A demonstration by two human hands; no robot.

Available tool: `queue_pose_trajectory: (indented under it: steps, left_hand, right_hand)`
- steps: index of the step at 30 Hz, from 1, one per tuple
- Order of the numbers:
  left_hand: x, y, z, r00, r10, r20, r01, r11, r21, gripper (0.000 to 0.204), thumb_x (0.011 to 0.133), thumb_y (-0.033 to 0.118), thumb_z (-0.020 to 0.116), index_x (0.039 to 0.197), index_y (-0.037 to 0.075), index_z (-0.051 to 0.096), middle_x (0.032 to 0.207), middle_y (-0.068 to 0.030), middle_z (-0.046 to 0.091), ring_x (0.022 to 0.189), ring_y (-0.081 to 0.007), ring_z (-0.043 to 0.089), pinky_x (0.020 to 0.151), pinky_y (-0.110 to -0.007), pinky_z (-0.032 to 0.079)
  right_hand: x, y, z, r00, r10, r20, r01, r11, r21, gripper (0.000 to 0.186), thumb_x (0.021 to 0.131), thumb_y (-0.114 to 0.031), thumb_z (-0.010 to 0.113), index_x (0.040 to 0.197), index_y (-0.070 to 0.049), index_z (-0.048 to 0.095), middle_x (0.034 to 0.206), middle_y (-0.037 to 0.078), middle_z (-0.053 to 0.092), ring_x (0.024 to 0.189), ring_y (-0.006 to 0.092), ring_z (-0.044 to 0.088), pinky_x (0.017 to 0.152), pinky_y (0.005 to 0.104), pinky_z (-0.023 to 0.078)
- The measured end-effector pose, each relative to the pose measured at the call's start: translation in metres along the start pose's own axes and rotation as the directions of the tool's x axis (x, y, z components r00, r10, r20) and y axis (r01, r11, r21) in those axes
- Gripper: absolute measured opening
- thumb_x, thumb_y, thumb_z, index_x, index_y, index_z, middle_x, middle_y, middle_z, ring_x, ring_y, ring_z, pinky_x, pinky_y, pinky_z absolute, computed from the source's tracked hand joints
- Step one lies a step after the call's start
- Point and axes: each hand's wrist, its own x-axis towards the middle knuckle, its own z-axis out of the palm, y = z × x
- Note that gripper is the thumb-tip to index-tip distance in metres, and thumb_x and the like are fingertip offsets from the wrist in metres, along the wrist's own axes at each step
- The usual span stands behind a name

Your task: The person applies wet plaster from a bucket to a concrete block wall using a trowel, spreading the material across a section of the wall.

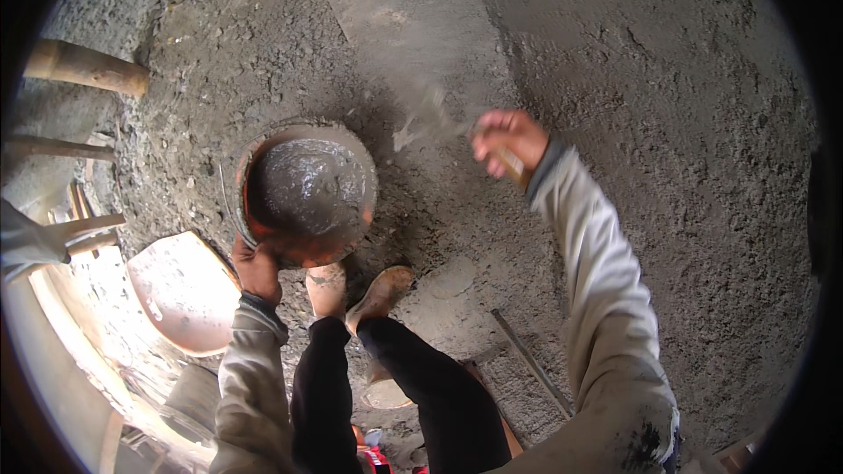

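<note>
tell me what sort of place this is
Probably a building site: there's a bucket of wet grey mix, a rough cement-like surface and a thick round pole at left.

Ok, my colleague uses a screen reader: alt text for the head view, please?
A person's left hand grips the edge of a bucket of wet grey mix; the right hand holds a brown-handled tool, its far end blurred.

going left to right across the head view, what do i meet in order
Thick bamboo pole → pale, round-edged panel → bucket of wet grey mix → right hand → right sleeve. The left hand is left out, as it overlaps the bucket.
</note>
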Motion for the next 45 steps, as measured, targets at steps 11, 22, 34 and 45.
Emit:
queue_pose_trajectory:
  steps: [11, 22, 34, 45]
  left_hand:
    - [-0.033, 0.006, 0.005, 1.000, 0.015, 0.021, -0.017, 0.993, 0.117, 0.026, 0.074, -0.009, 0.045, 0.095, 0.002, 0.055, 0.078, -0.0058, 0.062, 0.067, -0.0127, 0.059, 0.060, -0.026, 0.048]
    - [-0.068, 0.027, 0.067, 0.992, 0.001, 0.125, -0.003, 1.000, 0.019, 0.021, 0.075, -0.004, 0.044, 0.093, 0.000, 0.054, 0.078, -0.0064, 0.062, 0.062, -0.0125, 0.059, 0.054, -0.025, 0.049]
    - [-0.034, -0.004, 0.014, 0.998, -0.052, -0.025, 0.054, 0.995, 0.087, 0.025, 0.073, -0.008, 0.045, 0.093, 0.002, 0.056, 0.079, -0.0045, 0.062, 0.064, -0.0117, 0.057, 0.057, -0.024, 0.046]
    - [-0.082, 0.015, 0.029, 0.984, 0.158, 0.087, -0.173, 0.966, 0.193, 0.031, 0.071, -0.011, 0.043, 0.097, 0.002, 0.053, 0.076, -0.0052, 0.060, 0.063, -0.0136, 0.060, 0.056, -0.025, 0.049]
  right_hand:
    - [-0.102, 0.024, 0.096, 0.987, -0.159, -0.014, 0.049, 0.385, -0.922, 0.036, 0.076, -0.008, 0.054, 0.112, -0.007, 0.051, 0.106, 0.020, 0.053, 0.082, 0.0306, 0.062, 0.071, 0.0404, 0.052]
    - [-0.111, 0.106, 0.125, 0.911, -0.376, -0.169, 0.071, 0.546, -0.835, 0.036, 0.072, -0.018, 0.059, 0.106, -0.007, 0.052, 0.107, 0.013, 0.055, 0.085, 0.0333, 0.060, 0.070, 0.0426, 0.048]
    - [-0.014, 0.042, -0.048, 0.882, -0.007, -0.471, -0.036, 0.996, -0.082, 0.022, 0.079, -0.011, 0.060, 0.098, 0.000, 0.056, 0.073, 0.007, 0.058, 0.052, 0.0115, 0.050, 0.046, 0.0238, 0.044]
    - [-0.148, 0.091, 0.120, 0.878, -0.426, -0.219, -0.088, 0.307, -0.948, 0.037, 0.070, -0.012, 0.057, 0.107, -0.008, 0.053, 0.087, 0.013, 0.057, 0.080, 0.0282, 0.061, 0.067, 0.0406, 0.051]
